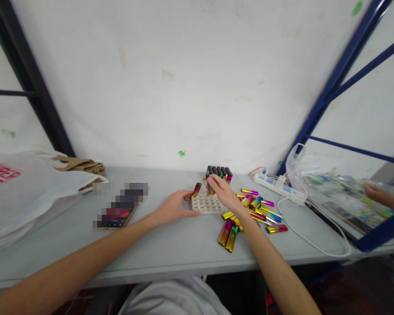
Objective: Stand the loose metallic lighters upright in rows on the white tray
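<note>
A white slotted tray point(206, 204) lies on the grey table point(170, 249). Several colourful metallic lighters point(220, 173) stand upright in its far rows. My left hand point(174, 206) grips the tray's left edge, next to a red lighter point(196, 189) that stands tilted at that corner. My right hand point(222, 191) reaches over the tray's right side, its fingers closed on a lighter at the upright rows. Loose lighters point(256, 211) lie scattered to the right of the tray, and two more point(228, 234) lie nearer to me.
A phone point(116, 217) lies left of the tray, with white bags point(26, 188) and a brown paper bag point(82, 165) beyond it. A white power strip point(277, 186) and cable point(315, 245) sit right. Another person's hand point(379, 195) rests by plastic packets point(335, 192) behind a blue frame.
</note>
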A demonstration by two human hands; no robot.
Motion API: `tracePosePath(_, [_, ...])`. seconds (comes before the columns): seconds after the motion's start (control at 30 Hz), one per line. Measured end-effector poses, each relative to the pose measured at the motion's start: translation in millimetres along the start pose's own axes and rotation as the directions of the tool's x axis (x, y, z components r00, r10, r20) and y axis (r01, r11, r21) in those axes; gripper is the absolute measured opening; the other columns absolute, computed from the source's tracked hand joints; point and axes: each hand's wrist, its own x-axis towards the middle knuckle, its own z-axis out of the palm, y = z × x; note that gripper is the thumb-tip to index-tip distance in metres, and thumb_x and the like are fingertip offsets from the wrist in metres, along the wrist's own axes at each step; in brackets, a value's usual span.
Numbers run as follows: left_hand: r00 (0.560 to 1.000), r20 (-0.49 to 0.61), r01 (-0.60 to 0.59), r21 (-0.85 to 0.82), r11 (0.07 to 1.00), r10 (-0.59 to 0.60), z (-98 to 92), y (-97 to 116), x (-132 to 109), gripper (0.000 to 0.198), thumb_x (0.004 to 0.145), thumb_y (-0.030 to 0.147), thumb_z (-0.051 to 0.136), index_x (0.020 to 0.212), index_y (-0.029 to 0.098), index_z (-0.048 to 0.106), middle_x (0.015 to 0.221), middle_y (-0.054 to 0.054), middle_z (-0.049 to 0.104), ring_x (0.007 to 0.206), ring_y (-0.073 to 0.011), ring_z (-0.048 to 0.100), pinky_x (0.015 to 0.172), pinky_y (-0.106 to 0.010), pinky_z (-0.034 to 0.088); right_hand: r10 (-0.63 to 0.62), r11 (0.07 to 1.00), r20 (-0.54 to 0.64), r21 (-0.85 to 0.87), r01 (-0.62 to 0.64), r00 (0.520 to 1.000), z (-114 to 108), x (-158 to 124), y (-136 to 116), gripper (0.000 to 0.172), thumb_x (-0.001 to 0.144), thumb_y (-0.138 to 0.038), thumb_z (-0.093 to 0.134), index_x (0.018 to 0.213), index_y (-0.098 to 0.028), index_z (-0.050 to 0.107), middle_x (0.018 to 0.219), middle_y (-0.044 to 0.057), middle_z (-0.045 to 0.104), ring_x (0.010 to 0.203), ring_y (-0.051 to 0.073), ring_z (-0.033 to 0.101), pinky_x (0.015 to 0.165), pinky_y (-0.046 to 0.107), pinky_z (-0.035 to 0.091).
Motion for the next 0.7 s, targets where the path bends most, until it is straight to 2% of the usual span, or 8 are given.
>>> tracePosePath(0.1, [1.0, -0.002, -0.01, -0.008, 1.0, 0.01, 1.1, -1.4, 0.4, 0.072, 0.065, 0.053, 0.084, 0.127, 0.019, 0.069, 0.11, -0.007, 0.075, 0.097, -0.0269, 0.066, 0.09, -0.037, 0.051, -0.112, 0.983, 0.033, -0.145, 0.116, 0.993, -0.7, -2.5, -2.3, 0.036, 0.092, -0.055, 0.064, 0.099, -0.021, 0.067, 0.091, 0.003, 0.067, 0.084, 0.017, 0.063, 0.079, 0.03, 0.053])
tracePosePath(0.17, [1.0, 0.0, -0.019, -0.015, 1.0, 0.019, 1.5, -1.5, 0.5, 0.073, 0.065, 0.054, 0.084, 0.128, 0.018, 0.069, 0.111, -0.007, 0.075, 0.098, -0.0271, 0.066, 0.091, -0.037, 0.051, -0.18, 0.952, -0.02, -0.254, 0.169, 0.984, -0.8, -3.4, -3.3, 0.034, 0.09, -0.054, 0.068, 0.095, -0.02, 0.07, 0.094, 0.005, 0.068, 0.085, 0.018, 0.064, 0.078, 0.03, 0.053])
tracePosePath(0.23, [1.0, 0.003, -0.023, -0.018, 1.0, 0.023, 1.5, -1.2, 0.5, 0.072, 0.066, 0.055, 0.084, 0.126, 0.018, 0.069, 0.11, -0.007, 0.075, 0.097, -0.0272, 0.066, 0.091, -0.037, 0.051, -0.188, 0.93, -0.066, -0.333, 0.156, 0.98, -0.6, -3.7, -3.2, 0.035, 0.088, -0.055, 0.069, 0.089, -0.02, 0.07, 0.085, 0.005, 0.068, 0.076, 0.018, 0.063, 0.07, 0.03, 0.052])
tracePosePath(0.33, [1.0, 0.004, -0.02, -0.021, 1.0, 0.02, 0.9, 0.1, 0.3, 0.068, 0.066, 0.054, 0.083, 0.123, 0.017, 0.071, 0.108, -0.006, 0.075, 0.096, -0.0266, 0.066, 0.09, -0.037, 0.051, -0.09, 0.95, -0.028, -0.303, 0.077, 0.996, -0.3, -4.0, -2.0, 0.036, 0.091, -0.056, 0.066, 0.092, -0.02, 0.068, 0.069, 0.001, 0.068, 0.061, 0.017, 0.063, 0.061, 0.029, 0.049])
tracePosePath(0.4, [1.0, 0.006, -0.015, -0.023, 1.0, 0.016, 0.0, 1.5, 0.0, 0.066, 0.067, 0.053, 0.082, 0.121, 0.018, 0.071, 0.106, -0.005, 0.075, 0.095, -0.0261, 0.065, 0.09, -0.036, 0.051, -0.048, 0.961, 0.027, -0.272, 0.054, 0.998, -0.2, -4.6, -1.7, 0.035, 0.091, -0.055, 0.066, 0.094, -0.02, 0.068, 0.068, 0.002, 0.071, 0.059, 0.019, 0.066, 0.061, 0.029, 0.05])
tracePosePath(0.6, [1.0, 0.009, -0.004, -0.034, 0.999, 0.005, -1.1, 2.5, -0.7, 0.067, 0.066, 0.056, 0.083, 0.12, 0.019, 0.071, 0.106, -0.005, 0.075, 0.095, -0.0262, 0.066, 0.089, -0.036, 0.052, -0.04, 0.972, 0.173, -0.223, 0.079, 0.984, -3.9, -6.6, -2.7, 0.035, 0.093, -0.055, 0.064, 0.099, -0.021, 0.07, 0.071, 0.003, 0.073, 0.063, 0.021, 0.07, 0.062, 0.029, 0.051])
tracePosePath(0.7, [1.0, 0.003, -0.011, -0.033, 0.999, 0.011, -0.1, 0.7, -0.9, 0.069, 0.064, 0.057, 0.084, 0.121, 0.02, 0.071, 0.107, -0.005, 0.075, 0.096, -0.0265, 0.066, 0.09, -0.036, 0.052, -0.055, 0.957, 0.237, -0.265, 0.119, 0.97, -5.2, -6.8, -3.7, 0.037, 0.096, -0.054, 0.058, 0.088, -0.02, 0.069, 0.072, 0.003, 0.072, 0.064, 0.021, 0.069, 0.061, 0.028, 0.048])
